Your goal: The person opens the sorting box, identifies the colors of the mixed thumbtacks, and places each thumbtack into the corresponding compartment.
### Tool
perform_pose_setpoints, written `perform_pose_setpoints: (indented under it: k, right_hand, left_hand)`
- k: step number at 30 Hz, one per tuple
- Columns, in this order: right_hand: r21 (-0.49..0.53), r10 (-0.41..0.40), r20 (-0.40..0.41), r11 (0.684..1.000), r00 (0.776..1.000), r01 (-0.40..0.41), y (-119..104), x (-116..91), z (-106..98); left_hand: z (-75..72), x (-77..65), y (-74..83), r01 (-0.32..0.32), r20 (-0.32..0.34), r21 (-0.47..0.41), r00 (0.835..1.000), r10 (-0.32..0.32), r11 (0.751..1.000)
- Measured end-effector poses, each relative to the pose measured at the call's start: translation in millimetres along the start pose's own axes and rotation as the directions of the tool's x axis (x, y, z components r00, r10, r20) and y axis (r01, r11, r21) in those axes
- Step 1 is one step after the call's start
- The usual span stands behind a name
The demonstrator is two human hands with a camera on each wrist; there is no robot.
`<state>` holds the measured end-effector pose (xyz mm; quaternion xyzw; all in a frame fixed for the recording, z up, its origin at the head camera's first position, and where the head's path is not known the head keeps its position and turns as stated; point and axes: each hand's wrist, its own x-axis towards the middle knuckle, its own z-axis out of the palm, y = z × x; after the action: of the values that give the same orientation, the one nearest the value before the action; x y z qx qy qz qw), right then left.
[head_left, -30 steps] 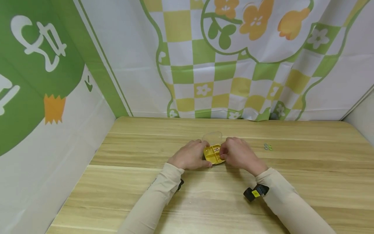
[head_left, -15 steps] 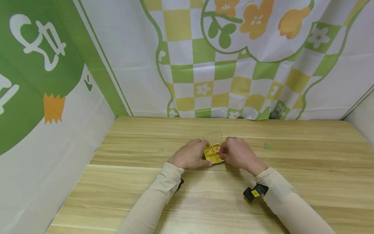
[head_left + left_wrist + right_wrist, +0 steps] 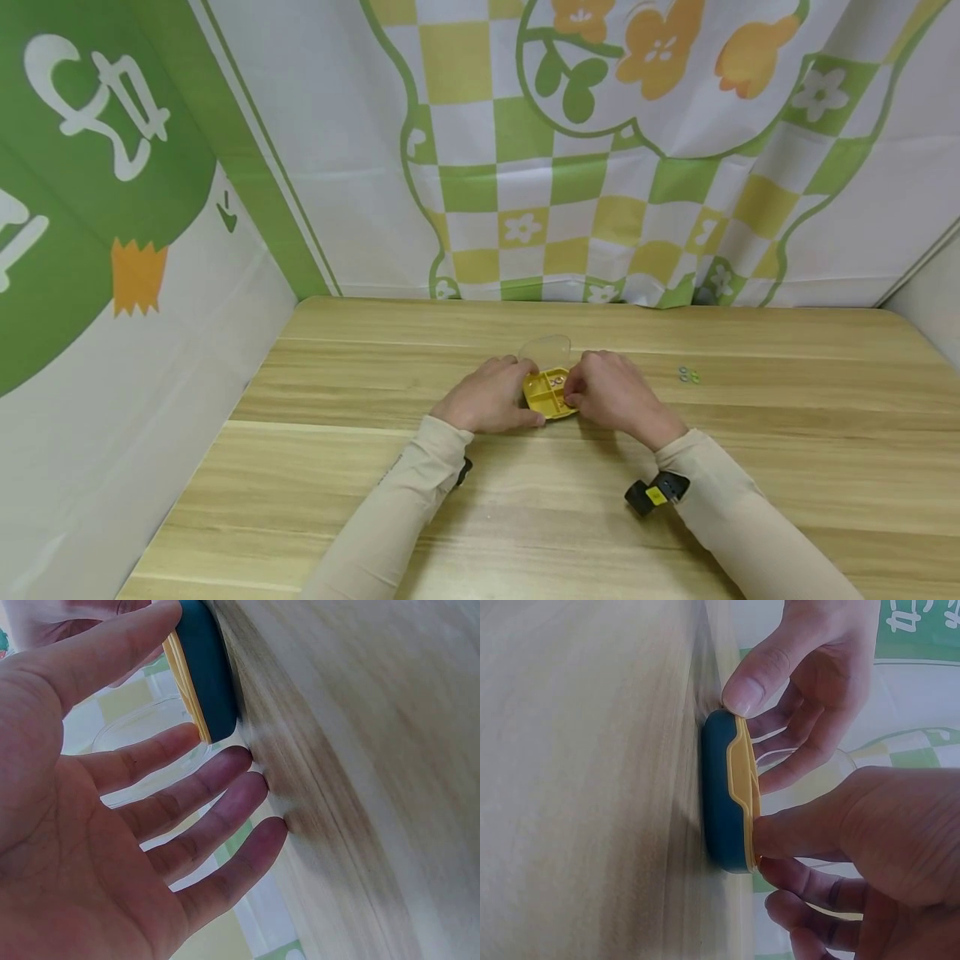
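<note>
Right fingers (image 3: 793, 831) still at yellow box (image 3: 541, 404)

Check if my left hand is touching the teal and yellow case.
Touching: the left wrist view shows the left hand with its thumb and one of its fingers against the yellow edge of the case, no gap between.

Yellow-and-teal box (image 3: 721, 799), checked green, yellow and white curtain (image 3: 577, 179)
</note>
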<state>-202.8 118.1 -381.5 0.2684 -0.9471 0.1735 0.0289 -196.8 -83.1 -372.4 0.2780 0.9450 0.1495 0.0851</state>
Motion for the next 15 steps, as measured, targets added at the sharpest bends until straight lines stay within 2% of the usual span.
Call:
perform_pose_setpoints:
  k: [15]
  right_hand:
    - [-0.009, -0.002, -0.016, 1.000, 1.000, 0.002, -2.2, -1.2, -1.6]
  left_hand:
    - [0.3, 0.2, 0.0, 0.009, 0.002, -0.001, 1.000, -0.009, 1.000]
